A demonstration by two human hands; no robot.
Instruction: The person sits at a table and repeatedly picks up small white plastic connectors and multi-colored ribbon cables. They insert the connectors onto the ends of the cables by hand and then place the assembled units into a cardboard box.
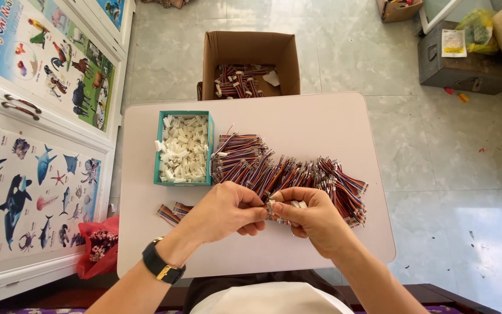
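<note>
Pinching a small white connector (271,207) between both hands' fingers (261,213) — fingertips touching.

pale table (321,125) carrying teal tray of white connectors (183,148) beyond left hand (225,210), striped wire bundles (286,168) lying just beyond both hands, small wire bunch (172,211) sitting left of them
</note>
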